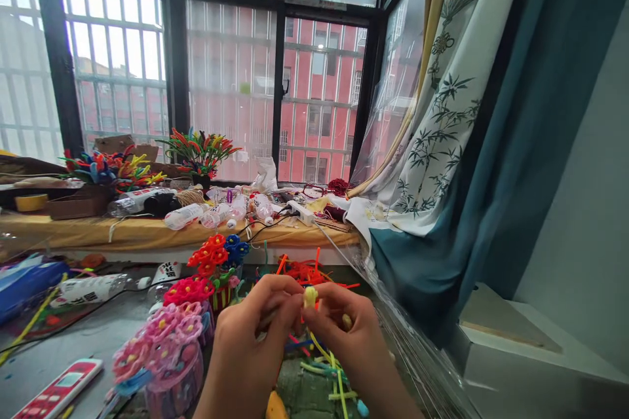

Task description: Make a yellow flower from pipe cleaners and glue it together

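My left hand point(258, 330) and my right hand point(348, 324) meet in front of me, fingers pinched together. Between their fingertips is a small folded piece of pale yellow pipe cleaner point(310, 296). A second pale yellow bit point(346, 322) shows among the curled fingers of my right hand. Below the hands lie loose yellow and green pipe cleaners point(322, 368). Just beyond them is a pile of red-orange pipe cleaners point(307, 271). Left of my left hand stands a pot of pink pipe-cleaner flowers point(170, 340), with red pipe-cleaner flowers point(210, 255) behind it.
A red and white remote-like device point(61, 389) lies at lower left. Plastic bottles point(95, 289) rest on the table, and more bottles point(187, 215) lie on the windowsill beside a power strip point(301, 212). Curtains point(432, 275) hang at right, above a white box-like ledge point(521, 353).
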`<state>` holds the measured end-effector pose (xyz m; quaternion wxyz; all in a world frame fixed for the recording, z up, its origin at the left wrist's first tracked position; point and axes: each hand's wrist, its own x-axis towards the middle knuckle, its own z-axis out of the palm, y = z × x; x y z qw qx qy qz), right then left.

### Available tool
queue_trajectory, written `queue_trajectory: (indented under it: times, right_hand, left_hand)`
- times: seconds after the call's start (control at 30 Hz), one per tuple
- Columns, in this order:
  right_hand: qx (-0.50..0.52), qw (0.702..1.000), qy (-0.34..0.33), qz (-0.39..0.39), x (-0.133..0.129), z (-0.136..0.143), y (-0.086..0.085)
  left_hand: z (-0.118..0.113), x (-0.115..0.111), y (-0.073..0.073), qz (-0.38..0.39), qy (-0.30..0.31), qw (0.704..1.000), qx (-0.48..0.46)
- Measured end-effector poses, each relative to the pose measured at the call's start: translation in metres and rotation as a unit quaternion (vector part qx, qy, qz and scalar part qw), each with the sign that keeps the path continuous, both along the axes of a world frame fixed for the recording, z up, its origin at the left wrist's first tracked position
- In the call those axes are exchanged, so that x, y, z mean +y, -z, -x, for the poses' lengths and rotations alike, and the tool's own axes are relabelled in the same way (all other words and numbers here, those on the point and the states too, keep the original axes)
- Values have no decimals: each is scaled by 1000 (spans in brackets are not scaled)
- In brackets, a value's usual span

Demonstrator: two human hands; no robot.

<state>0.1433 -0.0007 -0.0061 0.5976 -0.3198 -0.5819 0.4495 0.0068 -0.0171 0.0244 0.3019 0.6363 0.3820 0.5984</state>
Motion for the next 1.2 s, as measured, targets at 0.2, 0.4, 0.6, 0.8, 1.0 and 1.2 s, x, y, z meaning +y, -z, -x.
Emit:
queue_trajectory:
  times: [0.2,0.4,0.6,0.8,1.0,1.2]
  right_hand:
    - [-104,988,64,-94,-3,-4,-5]
    - [-132,980,71,-130,-1,-11,-6]
    - [-158,974,77,-142,0,-12,-5]
    - [-143,979,81,-118,4,-9,-1]
    - [-149,983,82,-73,10,-9,8]
    - [-170,979,91,-67,14,-9,9]
  left_hand:
    - [2,2,1,30,39,999,-2]
    - [7,9,4,38,66,996,38]
    - [7,11,4,86,113,989,48]
    - [7,11,3,37,1,998,44]
    - [39,25,10,-17,-224,934,276]
    - [36,32,12,-58,-127,939,314]
